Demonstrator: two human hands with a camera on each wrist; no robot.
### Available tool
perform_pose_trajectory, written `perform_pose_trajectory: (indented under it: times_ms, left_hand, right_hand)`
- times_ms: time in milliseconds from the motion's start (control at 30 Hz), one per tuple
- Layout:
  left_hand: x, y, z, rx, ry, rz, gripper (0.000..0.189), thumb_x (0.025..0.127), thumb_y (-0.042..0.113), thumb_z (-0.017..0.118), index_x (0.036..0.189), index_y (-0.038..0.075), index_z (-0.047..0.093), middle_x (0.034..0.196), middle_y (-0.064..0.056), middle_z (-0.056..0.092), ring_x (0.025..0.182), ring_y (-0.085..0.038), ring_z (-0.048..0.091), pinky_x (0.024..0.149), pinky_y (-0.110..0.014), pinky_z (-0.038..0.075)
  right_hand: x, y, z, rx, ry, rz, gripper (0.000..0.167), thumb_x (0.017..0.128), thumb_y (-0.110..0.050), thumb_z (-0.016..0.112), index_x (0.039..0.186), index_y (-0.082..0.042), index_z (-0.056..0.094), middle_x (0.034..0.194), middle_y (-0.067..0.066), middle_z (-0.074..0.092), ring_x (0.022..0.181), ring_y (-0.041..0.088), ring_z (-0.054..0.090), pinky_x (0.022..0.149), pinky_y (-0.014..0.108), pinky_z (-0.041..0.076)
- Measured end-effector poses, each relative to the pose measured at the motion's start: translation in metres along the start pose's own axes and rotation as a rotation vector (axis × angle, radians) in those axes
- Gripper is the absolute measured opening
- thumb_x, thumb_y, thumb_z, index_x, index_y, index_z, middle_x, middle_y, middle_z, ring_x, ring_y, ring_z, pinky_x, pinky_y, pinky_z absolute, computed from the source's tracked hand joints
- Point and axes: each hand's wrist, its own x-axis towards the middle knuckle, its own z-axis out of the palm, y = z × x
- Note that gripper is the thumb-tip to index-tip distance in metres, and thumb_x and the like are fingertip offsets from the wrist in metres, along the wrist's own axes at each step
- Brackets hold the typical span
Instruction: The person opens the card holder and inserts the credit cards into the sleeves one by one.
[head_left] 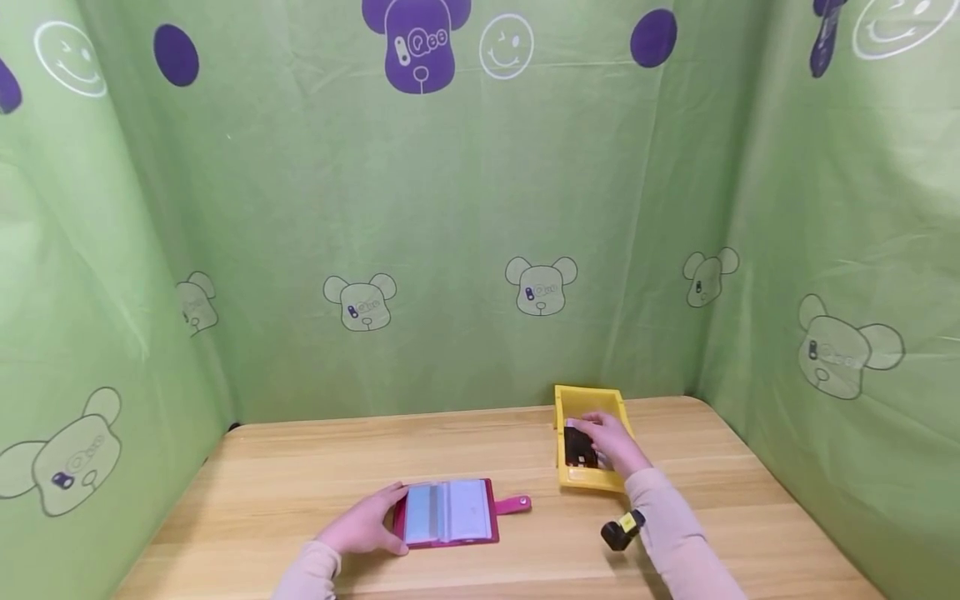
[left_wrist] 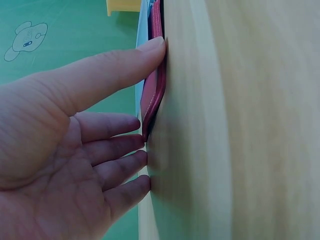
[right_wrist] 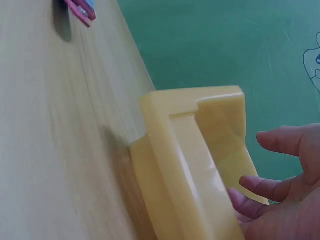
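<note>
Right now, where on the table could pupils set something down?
Bare table: behind the open wallet, left of the yellow bin, up to the green curtain; also between bin and right table edge. Crowded: the wallet's left end, touched by the left hand, and inside the bin, with the right hand at a dark item.

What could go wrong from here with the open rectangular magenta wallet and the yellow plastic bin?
The left grip touches only the left side of the open rectangular magenta wallet, so the wallet might slide or turn if pushed.

The right grip reaches inside the yellow plastic bin, where a pale piece shows beside a flat dark card-like item; it could catch both.
</note>
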Motion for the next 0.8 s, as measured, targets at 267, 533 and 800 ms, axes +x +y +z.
perform_pose_trajectory:
  times_ms: [267, 533, 800]
  left_hand:
    - [0.001, -0.001, 0.001, 0.002, 0.002, 0.001, 0.092, 0.066, 0.016, 0.085, 0.142, -0.011, 0.039, 0.148, -0.033, 0.038, 0.134, -0.052, 0.039, 0.111, -0.066, 0.032]
    - [0.002, -0.004, 0.001, 0.006, 0.005, -0.003, 0.093, 0.066, 0.018, 0.085, 0.142, -0.01, 0.039, 0.148, -0.032, 0.039, 0.134, -0.051, 0.04, 0.111, -0.066, 0.033]
    - [0.002, -0.005, 0.002, 0.005, 0.006, 0.0, 0.093, 0.066, 0.019, 0.084, 0.142, -0.01, 0.039, 0.148, -0.032, 0.039, 0.134, -0.051, 0.04, 0.112, -0.065, 0.033]
  right_hand:
    - [0.004, 0.007, -0.001, -0.046, 0.005, 0.004, 0.055, 0.098, -0.028, 0.052, 0.136, 0.01, 0.04, 0.134, 0.032, 0.048, 0.112, 0.035, 0.055, 0.096, 0.043, 0.052]
    - [0.009, 0.011, 0.0, -0.047, 0.006, 0.013, 0.053, 0.098, -0.025, 0.05, 0.136, 0.01, 0.041, 0.136, 0.032, 0.046, 0.114, 0.035, 0.053, 0.095, 0.04, 0.051]
    - [0.013, 0.012, 0.0, -0.007, 0.005, 0.039, 0.05, 0.099, -0.022, 0.047, 0.136, 0.011, 0.04, 0.139, 0.033, 0.041, 0.126, 0.043, 0.044, 0.098, 0.044, 0.051]
